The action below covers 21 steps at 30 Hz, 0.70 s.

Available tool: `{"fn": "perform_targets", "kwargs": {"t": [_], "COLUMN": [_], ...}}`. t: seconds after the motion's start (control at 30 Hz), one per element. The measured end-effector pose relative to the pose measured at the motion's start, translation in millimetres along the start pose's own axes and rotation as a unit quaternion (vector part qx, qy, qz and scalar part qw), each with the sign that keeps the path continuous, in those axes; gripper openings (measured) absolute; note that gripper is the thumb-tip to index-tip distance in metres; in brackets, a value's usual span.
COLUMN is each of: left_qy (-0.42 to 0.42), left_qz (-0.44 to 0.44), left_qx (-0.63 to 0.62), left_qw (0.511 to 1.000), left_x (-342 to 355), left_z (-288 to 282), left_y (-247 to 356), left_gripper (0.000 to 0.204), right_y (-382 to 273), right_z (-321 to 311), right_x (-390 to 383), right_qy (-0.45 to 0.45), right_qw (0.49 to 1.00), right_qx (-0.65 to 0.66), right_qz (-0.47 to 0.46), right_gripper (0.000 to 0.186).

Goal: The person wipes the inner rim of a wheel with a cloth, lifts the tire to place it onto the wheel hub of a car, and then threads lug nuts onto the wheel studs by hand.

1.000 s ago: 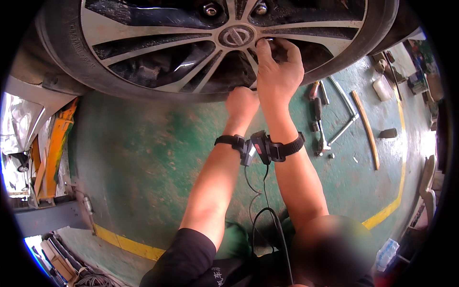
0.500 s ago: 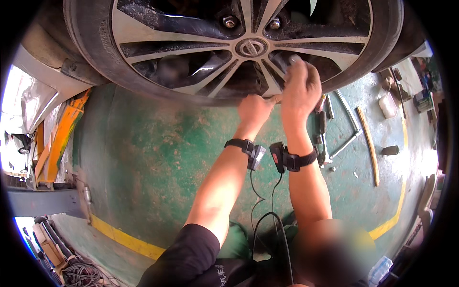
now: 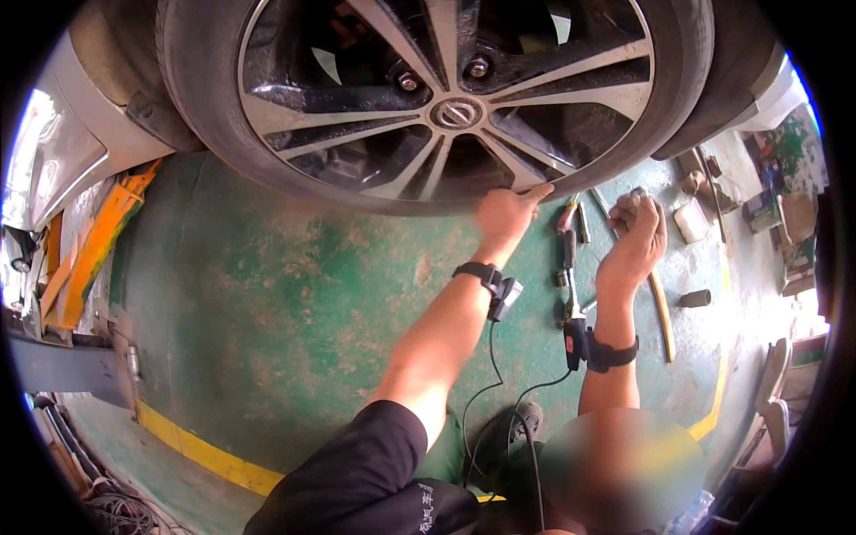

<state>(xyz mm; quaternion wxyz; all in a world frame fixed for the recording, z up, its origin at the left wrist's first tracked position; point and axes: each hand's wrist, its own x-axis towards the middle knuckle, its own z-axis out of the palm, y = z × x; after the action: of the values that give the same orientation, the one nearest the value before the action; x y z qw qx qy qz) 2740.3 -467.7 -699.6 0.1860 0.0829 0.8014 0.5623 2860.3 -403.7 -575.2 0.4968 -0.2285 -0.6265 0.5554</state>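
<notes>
A car wheel (image 3: 392, 119) with a multi-spoke alloy rim and black tyre (image 3: 294, 183) fills the top of the view. Two lug nuts show above its centre cap (image 3: 456, 113). My left hand (image 3: 506, 221) is closed against the tyre's lower edge, thumb stretched to the right; its other fingers are partly hidden. To the right, away from the wheel, I hold my right hand (image 3: 635, 239) over the floor. Its fingers are bent together around a small greyish thing, too unclear to name. Beside that hand lies a long-handled ratchet wrench (image 3: 571, 267).
On the green floor at right are a yellowish stick (image 3: 662, 321), a dark socket (image 3: 695, 299) and a white container (image 3: 691, 221). An orange metal frame (image 3: 107, 241) stands at left beside a light car body (image 3: 67, 147). Cables run between my wrist-worn devices.
My right hand has moved off the wheel, rightward over the tools, and its fingers have curled. The wheel has turned slightly counterclockwise. My left hand stays at the tyre's lower edge.
</notes>
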Motion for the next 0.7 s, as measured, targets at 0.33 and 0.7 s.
{"fn": "perform_targets", "kwargs": {"t": [0.33,0.7], "left_qy": [-0.084,-0.194], "left_qz": [0.034,0.090], "left_qx": [-0.334,-0.391], "left_qw": [0.938,0.895], "left_x": [-26,-48], "left_z": [41,-12], "left_y": [109,160], "left_gripper": [0.057,0.079], "right_y": [-28,-18], "right_z": [-39,-15], "right_x": [-10,-10], "right_qy": [0.039,0.054], "right_qw": [0.999,0.992], "right_qx": [0.001,0.114], "right_qz": [0.002,0.020], "right_gripper": [0.022,0.022]}}
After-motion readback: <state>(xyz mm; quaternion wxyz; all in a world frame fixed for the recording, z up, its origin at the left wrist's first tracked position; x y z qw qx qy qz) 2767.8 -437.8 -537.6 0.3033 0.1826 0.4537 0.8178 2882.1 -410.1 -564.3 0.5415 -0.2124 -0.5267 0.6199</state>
